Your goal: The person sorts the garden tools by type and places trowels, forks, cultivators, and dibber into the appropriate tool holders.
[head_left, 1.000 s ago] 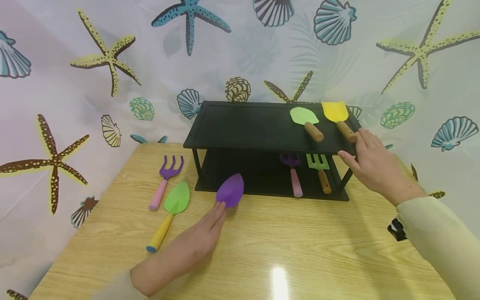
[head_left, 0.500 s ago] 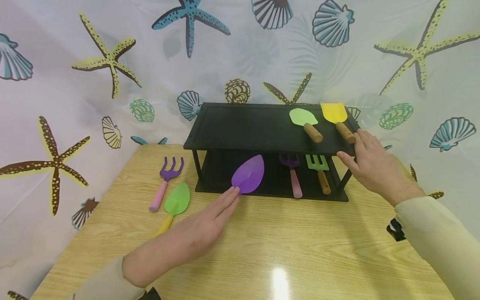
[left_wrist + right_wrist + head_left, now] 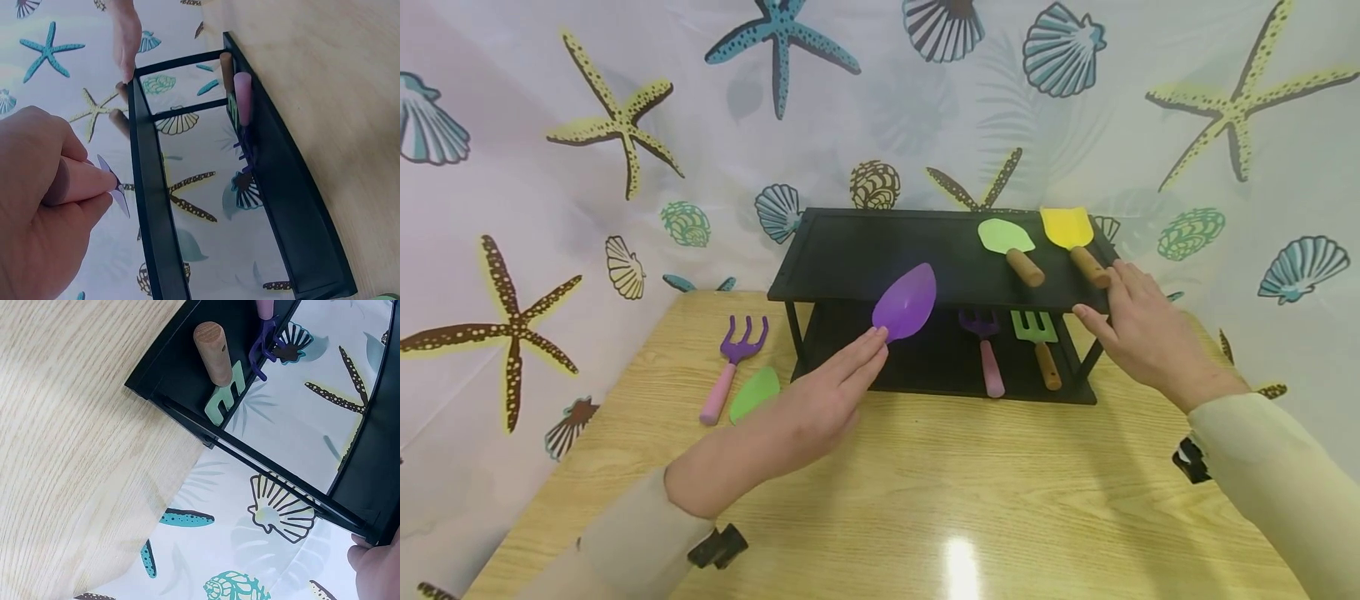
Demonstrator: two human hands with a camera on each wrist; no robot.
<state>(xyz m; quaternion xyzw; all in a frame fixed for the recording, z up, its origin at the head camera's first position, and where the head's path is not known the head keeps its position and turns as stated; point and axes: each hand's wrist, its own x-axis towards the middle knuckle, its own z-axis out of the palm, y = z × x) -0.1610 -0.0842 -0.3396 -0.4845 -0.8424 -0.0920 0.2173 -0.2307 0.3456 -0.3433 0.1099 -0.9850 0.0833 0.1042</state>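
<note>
My left hand (image 3: pixel 827 392) holds a trowel by its pink handle (image 3: pixel 84 180), fingers and thumb closed around it. The trowel's purple blade (image 3: pixel 907 302) tilts up in front of the upper tier of a black two-tier rack (image 3: pixel 865 250). On the rack's upper right corner, my right hand (image 3: pixel 1157 333) grips the edge, thumb at the front. Close to its fingers lies a yellow shovel (image 3: pixel 1067 229) with a wooden handle. A light green trowel (image 3: pixel 1006 236) lies to the left of that shovel on the same tier.
A pink-handled purple hand rake (image 3: pixel 988 350) and a wooden-handled green fork (image 3: pixel 1036 327) lie on the lower tier. Left of the rack, another purple hand rake (image 3: pixel 737 346) and a green trowel (image 3: pixel 756 393), partly covered by my left arm, lie on the wooden table (image 3: pixel 1000 483).
My left hand has raised the purple trowel from near the table, up and to the right, to the upper tier's front. My right hand stays at the rack's corner.
</note>
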